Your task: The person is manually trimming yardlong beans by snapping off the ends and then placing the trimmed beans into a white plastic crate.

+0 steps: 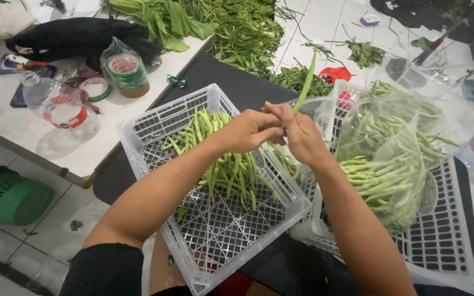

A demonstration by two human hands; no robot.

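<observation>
My right hand [302, 134] pinches a long green bean [306, 82] that sticks up above it. My left hand [246, 130] meets it at the bean's lower end, fingers closed on the tip. Both hands hover over the right rim of a white plastic crate [138, 129] that holds a pile of trimmed green beans [226, 164]. To the right, a clear plastic bag [407, 126] full of more green beans [385, 175] lies in a second white crate [445, 246].
A white table [100, 137] at the left carries a clear plastic bottle [56, 104], rolls of tape [127, 71] and a black cloth [78, 35]. Leafy greens [237, 27] lie heaped at the top. A green basket [6, 197] sits on the tiled floor.
</observation>
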